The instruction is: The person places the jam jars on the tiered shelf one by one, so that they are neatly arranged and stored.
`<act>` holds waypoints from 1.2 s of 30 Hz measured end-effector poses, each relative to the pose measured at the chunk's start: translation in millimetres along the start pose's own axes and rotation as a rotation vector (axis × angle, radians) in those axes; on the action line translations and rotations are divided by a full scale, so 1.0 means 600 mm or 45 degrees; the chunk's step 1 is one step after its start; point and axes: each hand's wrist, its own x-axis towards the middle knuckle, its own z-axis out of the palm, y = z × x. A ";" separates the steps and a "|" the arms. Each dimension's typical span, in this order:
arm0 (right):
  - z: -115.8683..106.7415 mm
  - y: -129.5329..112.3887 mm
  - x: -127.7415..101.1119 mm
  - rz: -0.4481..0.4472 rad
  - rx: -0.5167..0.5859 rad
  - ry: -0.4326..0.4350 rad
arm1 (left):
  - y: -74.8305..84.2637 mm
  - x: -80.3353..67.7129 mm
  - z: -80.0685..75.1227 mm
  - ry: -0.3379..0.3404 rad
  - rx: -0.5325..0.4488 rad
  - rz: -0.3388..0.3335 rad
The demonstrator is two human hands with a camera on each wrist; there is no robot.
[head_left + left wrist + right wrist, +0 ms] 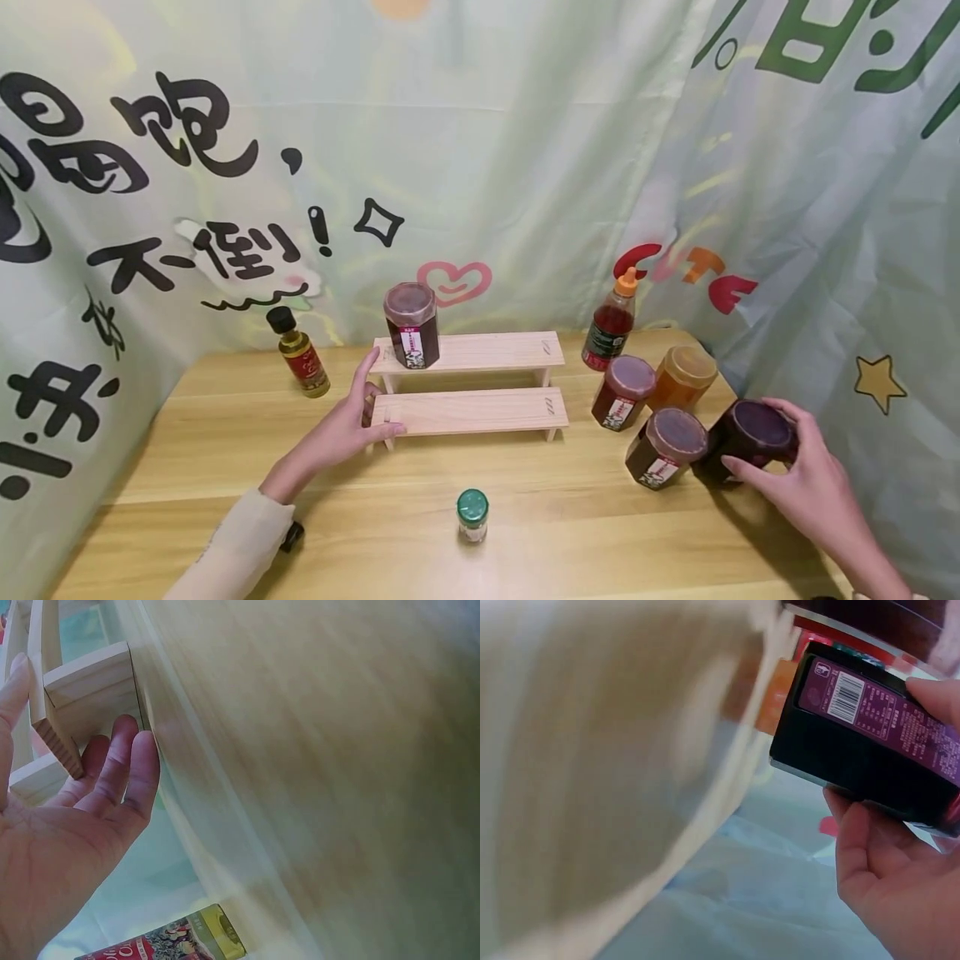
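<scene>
The right hand [806,483] is wrapped around a dark jar [750,437], with the fingers and thumb curled on its sides. The right wrist view shows the jar's purple label and barcode [845,696] and the fingers [862,855] under it. This jar sits near the right edge of the table [570,533], close to the hanging cloth [862,250]. Just beside it, touching or almost touching, is a brown jar [663,448]. Behind that stand a red jar [622,392] and an orange jar [682,377], packed close together, so there is little room on that side.

The left hand [348,425] holds the left end of the small wooden step shelf [468,387]. Its thumb lies on the low step and a finger reaches up to the top step. The left wrist view shows the fingers [124,769] curled at the shelf's end board.

A dark red jar [411,325] stands on the left part of the top step. The rest of both steps is bare wood.

A small oil bottle [298,352] stands left of the shelf. A sauce bottle with an orange cap [611,325] stands to its right. A little green-lidded jar [472,515] stands alone in front, with lots of bare table around it.
</scene>
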 end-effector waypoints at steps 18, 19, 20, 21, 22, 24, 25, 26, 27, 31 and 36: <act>-0.060 -0.108 0.047 0.012 0.033 0.180 | -0.007 -0.008 -0.003 -0.013 -0.029 -0.014; -0.061 -0.114 0.051 0.013 0.037 0.181 | -0.007 -0.007 -0.004 -0.013 -0.025 -0.013; -0.062 -0.120 0.055 0.011 0.042 0.182 | -0.006 -0.006 -0.004 -0.015 -0.024 -0.014; -0.063 -0.125 0.058 0.009 0.049 0.182 | -0.006 -0.004 -0.004 -0.018 -0.025 -0.014; -0.063 -0.131 0.062 0.006 0.053 0.180 | -0.006 -0.003 -0.005 -0.019 -0.023 -0.014; -0.063 -0.143 0.071 -0.009 0.064 0.180 | -0.005 0.000 -0.005 -0.021 -0.025 -0.013; -0.063 -0.150 0.075 -0.021 0.072 0.176 | -0.004 0.001 -0.005 -0.022 -0.025 -0.013; -0.062 -0.156 0.080 -0.034 0.085 0.169 | -0.004 0.002 -0.005 -0.023 -0.025 -0.012; -0.061 -0.163 0.084 -0.045 0.100 0.160 | -0.003 0.003 -0.005 -0.023 -0.023 -0.012; -0.047 -0.200 0.104 -0.094 0.177 0.117 | -0.001 0.003 -0.007 -0.019 -0.003 -0.004; -0.020 -0.251 0.128 -0.158 0.276 0.060 | -0.001 0.003 -0.006 -0.018 0.010 -0.007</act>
